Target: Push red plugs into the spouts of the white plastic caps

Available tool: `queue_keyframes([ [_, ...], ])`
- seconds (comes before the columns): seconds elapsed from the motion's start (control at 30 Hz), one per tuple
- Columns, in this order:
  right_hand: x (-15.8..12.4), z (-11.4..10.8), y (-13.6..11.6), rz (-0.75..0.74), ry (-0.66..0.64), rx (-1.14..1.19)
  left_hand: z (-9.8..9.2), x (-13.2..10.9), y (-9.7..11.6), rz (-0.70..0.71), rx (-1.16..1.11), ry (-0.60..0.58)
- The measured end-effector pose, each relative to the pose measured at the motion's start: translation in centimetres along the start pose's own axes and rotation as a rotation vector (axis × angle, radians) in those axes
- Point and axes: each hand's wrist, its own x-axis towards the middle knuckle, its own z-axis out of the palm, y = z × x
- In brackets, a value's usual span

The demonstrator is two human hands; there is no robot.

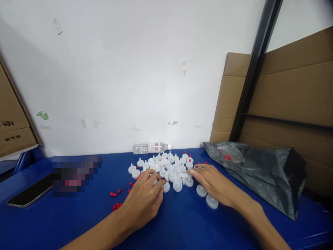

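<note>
Left grip (144,194): back of hand up, fingers curled, fingertips at a red cap (165,180) that tops a white disc piece (166,188); whether they pinch the cap I cannot tell. Right grip (215,184): palm down, fingers reaching inward to the near edge of the pile; cannot tell if anything is held, the inner side being hidden.

Pile of white stemmed pieces (171,160) lies between the two grips and beyond them, on the blue tabletop (182,225). Capped white piece (189,164) just beyond the right fingertips, red on its stem. Two white discs (212,201) just beside and partly under the right grip.

Loose red caps (112,194) scattered left of the left grip, some close against it. Clear bottle (140,148) on its side beyond the pile, near the wall. Dark plastic bag (270,180) right of the right grip. Phone (31,191) well left of the left grip; pixelated patch beside it.
</note>
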Motion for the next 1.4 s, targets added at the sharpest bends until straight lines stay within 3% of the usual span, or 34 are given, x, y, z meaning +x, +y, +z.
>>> queue_keyframes([
  [0.23, 0.6, -0.1, -0.4, -0.050, 0.053, -0.015, -0.5, 0.1, -0.7, -0.003, 0.045, -0.019],
  [0.5, -0.3, -2.4, -1.8, 0.088, 0.438, -0.003, 0.2, 0.0, -0.9, -0.012, 0.144, -0.122],
  [0.73, 0.6, -2.7, -5.3, 0.018, 0.569, 0.173, 0.9, -0.4, -1.1, -0.030, 0.162, -0.158],
  [1.0, 1.3, -0.4, -6.9, -0.055, 0.297, 0.227, 0.5, 0.0, -1.1, -0.038, 0.071, -0.042],
  [1.27, 1.9, 1.4, -7.6, -0.067, 0.167, 0.222, -0.9, 0.5, -0.9, -0.048, -0.178, 0.291],
  [1.4, 1.7, 1.2, -7.6, -0.025, 0.140, 0.216, -0.6, 0.3, -0.9, -0.007, -0.274, 0.318],
])
